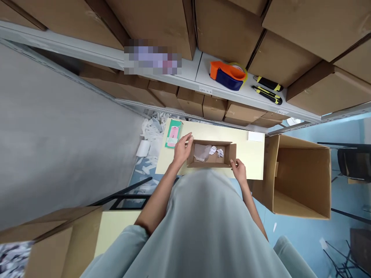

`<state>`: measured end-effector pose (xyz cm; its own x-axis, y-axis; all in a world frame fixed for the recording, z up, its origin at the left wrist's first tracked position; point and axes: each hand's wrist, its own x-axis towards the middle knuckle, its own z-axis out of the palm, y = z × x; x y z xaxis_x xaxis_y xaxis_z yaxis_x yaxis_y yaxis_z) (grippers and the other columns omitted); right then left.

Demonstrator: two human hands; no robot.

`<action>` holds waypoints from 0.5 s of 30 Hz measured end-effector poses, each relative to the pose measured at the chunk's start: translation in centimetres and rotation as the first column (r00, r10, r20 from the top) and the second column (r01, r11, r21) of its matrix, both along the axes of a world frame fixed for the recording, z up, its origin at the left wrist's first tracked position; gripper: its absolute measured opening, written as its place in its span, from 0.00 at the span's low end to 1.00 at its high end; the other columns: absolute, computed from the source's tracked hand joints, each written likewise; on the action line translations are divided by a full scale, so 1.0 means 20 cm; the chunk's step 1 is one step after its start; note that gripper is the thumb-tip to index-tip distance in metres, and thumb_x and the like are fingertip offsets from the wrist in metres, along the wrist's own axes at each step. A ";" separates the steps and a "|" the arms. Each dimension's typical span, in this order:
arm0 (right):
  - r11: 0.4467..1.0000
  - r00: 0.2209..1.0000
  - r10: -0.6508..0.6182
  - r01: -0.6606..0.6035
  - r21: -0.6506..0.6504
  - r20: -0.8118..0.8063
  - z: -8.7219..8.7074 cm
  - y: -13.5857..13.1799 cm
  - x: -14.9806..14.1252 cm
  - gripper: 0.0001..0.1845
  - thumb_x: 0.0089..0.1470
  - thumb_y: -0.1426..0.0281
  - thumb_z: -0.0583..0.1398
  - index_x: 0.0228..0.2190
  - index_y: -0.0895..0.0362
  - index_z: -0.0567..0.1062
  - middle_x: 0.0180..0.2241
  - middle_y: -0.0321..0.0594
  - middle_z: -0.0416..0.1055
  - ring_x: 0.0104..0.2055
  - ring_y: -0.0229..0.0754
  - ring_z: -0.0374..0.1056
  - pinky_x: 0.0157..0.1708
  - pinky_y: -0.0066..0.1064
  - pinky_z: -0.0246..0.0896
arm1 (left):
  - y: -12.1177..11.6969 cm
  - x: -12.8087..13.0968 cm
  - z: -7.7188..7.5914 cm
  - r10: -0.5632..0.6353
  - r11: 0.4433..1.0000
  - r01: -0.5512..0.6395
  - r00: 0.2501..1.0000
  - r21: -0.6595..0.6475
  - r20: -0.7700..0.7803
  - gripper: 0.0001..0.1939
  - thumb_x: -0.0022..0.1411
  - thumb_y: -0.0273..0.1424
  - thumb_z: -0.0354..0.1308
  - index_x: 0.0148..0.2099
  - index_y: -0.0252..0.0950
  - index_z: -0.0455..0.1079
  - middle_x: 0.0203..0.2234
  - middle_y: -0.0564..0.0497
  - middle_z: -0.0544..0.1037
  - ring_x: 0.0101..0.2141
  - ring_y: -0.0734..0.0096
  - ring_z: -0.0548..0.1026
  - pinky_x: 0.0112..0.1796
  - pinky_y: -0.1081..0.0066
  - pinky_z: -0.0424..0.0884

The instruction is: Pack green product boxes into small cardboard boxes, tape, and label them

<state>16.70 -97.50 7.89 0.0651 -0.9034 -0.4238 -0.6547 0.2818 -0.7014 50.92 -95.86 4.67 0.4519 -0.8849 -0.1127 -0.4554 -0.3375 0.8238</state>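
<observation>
A small open cardboard box (211, 165) lies on the pale yellow table in front of me. Inside it are a translucent plastic wrapping (202, 153) at the left and crumpled white paper (220, 153) toward the right. My left hand (182, 150) is closed at the box's left end, thumb and fingers at its flap. At the near right corner, my right hand (239, 170) pinches the cardboard edge. Left of the box, close to my left hand, lies a flat green package with a pink front (174, 134).
Above the table, a shelf (185, 75) full of cartons carries an orange and blue tape dispenser (228, 75) and two utility knives (268, 89). A large open carton (303, 181) stands at the right. Paper scraps (152, 129) pile up at the left, beside the wall.
</observation>
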 end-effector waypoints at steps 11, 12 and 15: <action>0.994 0.990 -0.094 0.088 -0.062 -0.105 0.23 0.01 0.08 0.29 0.64 0.42 0.58 0.46 0.54 0.81 0.49 0.54 0.86 0.45 0.55 0.83 0.46 0.44 0.77 | -0.01 0.37 -0.27 0.285 0.777 -0.347 0.938 0.525 0.197 0.43 0.55 0.40 0.74 0.67 0.27 0.66 0.67 0.17 0.71 0.69 0.23 0.70 0.65 0.33 0.71; 0.994 0.989 -0.093 0.085 -0.072 -0.115 0.25 0.02 0.08 0.28 0.64 0.43 0.59 0.46 0.54 0.81 0.50 0.54 0.86 0.45 0.56 0.83 0.46 0.44 0.77 | -0.01 0.38 -0.28 0.298 0.767 -0.354 0.935 0.535 0.192 0.41 0.53 0.40 0.74 0.65 0.29 0.68 0.65 0.18 0.73 0.67 0.23 0.72 0.63 0.32 0.72; 0.993 0.987 -0.084 0.071 -0.096 -0.134 0.27 0.03 0.10 0.24 0.65 0.47 0.60 0.46 0.54 0.81 0.49 0.53 0.86 0.45 0.56 0.83 0.45 0.44 0.77 | 0.02 0.44 -0.27 0.322 0.820 -0.312 0.945 0.480 0.063 0.34 0.48 0.42 0.76 0.55 0.32 0.74 0.56 0.22 0.81 0.60 0.25 0.79 0.58 0.31 0.76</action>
